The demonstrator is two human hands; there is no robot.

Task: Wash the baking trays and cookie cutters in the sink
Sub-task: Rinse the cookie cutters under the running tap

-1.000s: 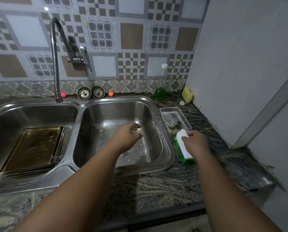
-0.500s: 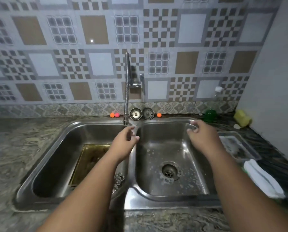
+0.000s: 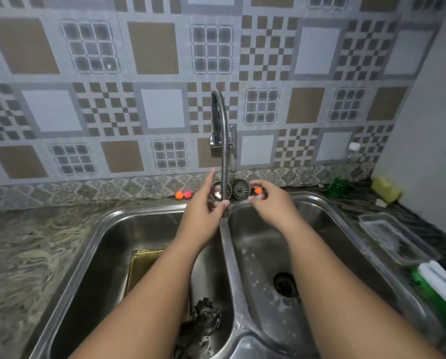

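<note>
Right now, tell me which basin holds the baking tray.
The left basin: the golden tray lies on its floor; the right basin holds none, just its drain.

Two bare forearms, a bare left hand (image 3: 202,216) and a bare right hand (image 3: 272,206)

A forearm (image 3: 149,294) hides most of the baking tray (image 3: 144,265); the dim shapes beside it are perhaps cookie cutters (image 3: 203,322).
</note>
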